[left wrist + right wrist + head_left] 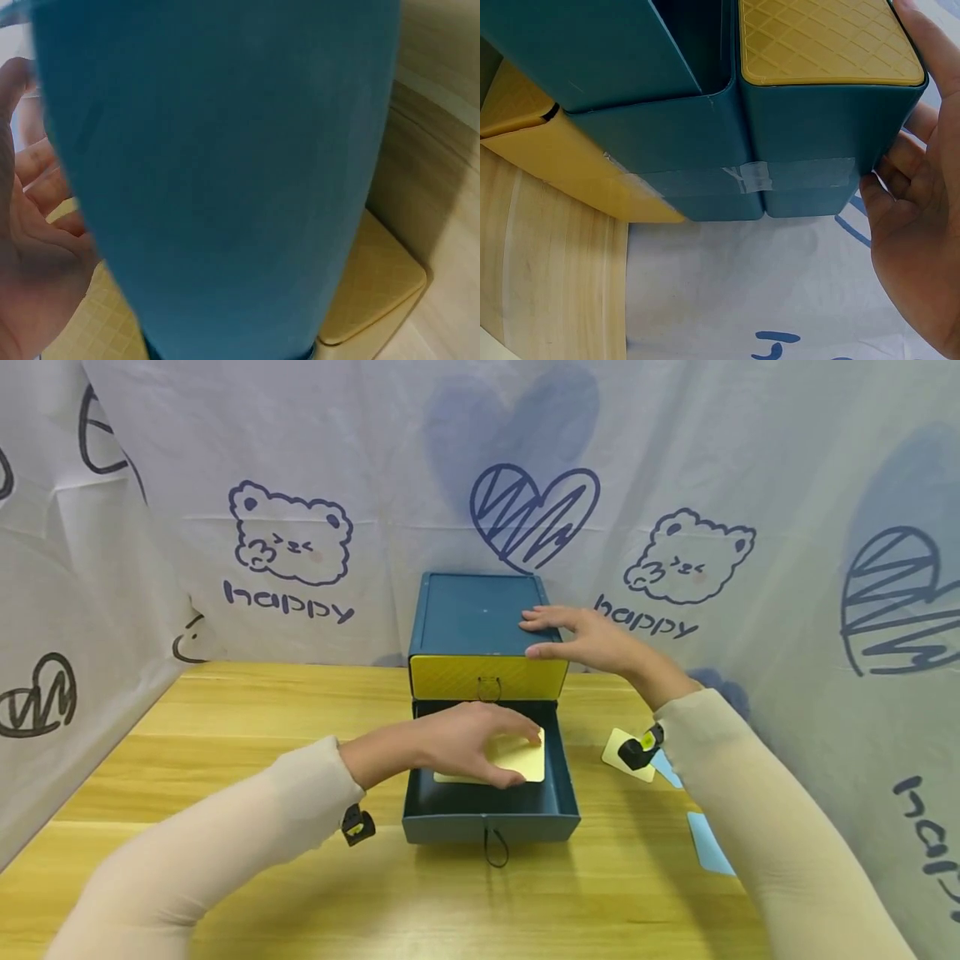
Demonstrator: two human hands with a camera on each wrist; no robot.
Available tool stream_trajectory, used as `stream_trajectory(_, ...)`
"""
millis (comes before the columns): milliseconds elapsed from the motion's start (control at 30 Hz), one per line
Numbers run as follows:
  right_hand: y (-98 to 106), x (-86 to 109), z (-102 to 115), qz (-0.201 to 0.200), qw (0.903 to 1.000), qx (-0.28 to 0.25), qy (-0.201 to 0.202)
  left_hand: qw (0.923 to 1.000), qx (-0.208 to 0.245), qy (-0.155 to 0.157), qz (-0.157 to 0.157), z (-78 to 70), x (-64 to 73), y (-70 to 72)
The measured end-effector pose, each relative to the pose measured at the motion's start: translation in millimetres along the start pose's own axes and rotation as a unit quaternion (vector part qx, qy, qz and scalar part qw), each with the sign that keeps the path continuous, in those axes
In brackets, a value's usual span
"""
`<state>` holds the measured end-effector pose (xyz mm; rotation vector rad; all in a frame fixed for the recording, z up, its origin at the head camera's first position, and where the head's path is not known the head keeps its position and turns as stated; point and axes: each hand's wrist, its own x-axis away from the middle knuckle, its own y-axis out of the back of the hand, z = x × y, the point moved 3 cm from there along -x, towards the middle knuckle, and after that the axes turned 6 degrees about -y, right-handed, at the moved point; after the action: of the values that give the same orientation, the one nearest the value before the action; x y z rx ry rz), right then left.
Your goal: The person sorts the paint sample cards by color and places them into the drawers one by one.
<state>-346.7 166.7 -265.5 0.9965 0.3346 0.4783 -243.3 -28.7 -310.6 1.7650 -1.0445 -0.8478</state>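
Note:
A small teal drawer cabinet stands against the back cloth, its yellow upper drawer front closed. Below that, a teal drawer is pulled out, with pale yellow cards in it. My left hand is over the drawer, palm down, its thumb and fingers spread over the cards. Whether they touch the cards I cannot tell; the teal drawer front hides much of the left wrist view. On the cabinet's top, at the right front edge, rests my right hand, fingers extended.
Right of the cabinet, a yellow card and blue cards lie on the wooden table. A yellow lowest drawer shows in the right wrist view. Printed white cloth bounds the table behind and at both sides.

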Motion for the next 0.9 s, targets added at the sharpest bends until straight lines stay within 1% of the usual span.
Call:
stream_trajectory(67,-1.1,-0.3,0.1,0.002,1.0000,0.003,0.001,0.9999,0.003,0.006,0.008,0.5,-3.6,-3.2)
stream_trajectory(167,-2.7,-0.8,-0.4,0.003,1.0000,0.005,0.005,0.9998,0.005,0.007,0.016,-0.1,-4.9,-5.2)
stream_trajectory(233,-3.4,-0.9,-0.5,0.002,1.0000,0.006,0.007,0.9999,0.006,0.002,0.012,-1.7,-3.2,-4.0)
stream_trajectory(267,-3.5,-0.7,-0.6,0.001,1.0000,0.005,0.008,0.9999,0.006,-0.007,0.005,-2.9,-1.8,-2.4)
stream_trajectory(367,-2.6,-0.1,-0.4,-0.001,1.0000,0.004,0.007,0.9989,0.002,-0.036,-0.030,-7.1,3.6,7.8)
stream_trajectory(433,-1.9,0.4,0.5,-0.001,1.0000,0.005,0.008,0.9961,-0.006,-0.061,-0.064,-8.6,7.9,17.6)
stream_trajectory(533,-1.6,0.9,2.1,0.000,1.0000,0.004,0.007,0.9879,-0.029,-0.089,-0.124,-7.6,15.2,34.0)
stream_trajectory(600,-2.0,0.7,2.4,0.000,1.0000,0.004,0.007,0.9809,-0.042,-0.097,-0.164,-4.6,20.0,44.5)
stream_trajectory(667,-2.0,0.6,2.4,0.001,1.0000,0.002,0.005,0.9754,-0.056,-0.089,-0.194,-0.2,24.4,54.7)
stream_trajectory(733,-1.7,0.3,1.9,0.000,1.0000,0.001,0.001,0.9718,-0.067,-0.073,-0.214,5.6,28.1,65.2)
stream_trajectory(767,-1.4,0.3,2.0,0.000,1.0000,0.000,-0.001,0.9710,-0.073,-0.061,-0.220,9.9,29.9,70.0)
stream_trajectory(833,-0.9,0.1,2.1,0.001,1.0000,-0.003,-0.004,0.9712,-0.082,-0.028,-0.222,19.2,33.3,79.4)
stream_trajectory(900,-0.4,-0.4,2.1,0.001,1.0000,-0.003,-0.005,0.9737,-0.076,0.012,-0.215,30.3,36.0,87.6)
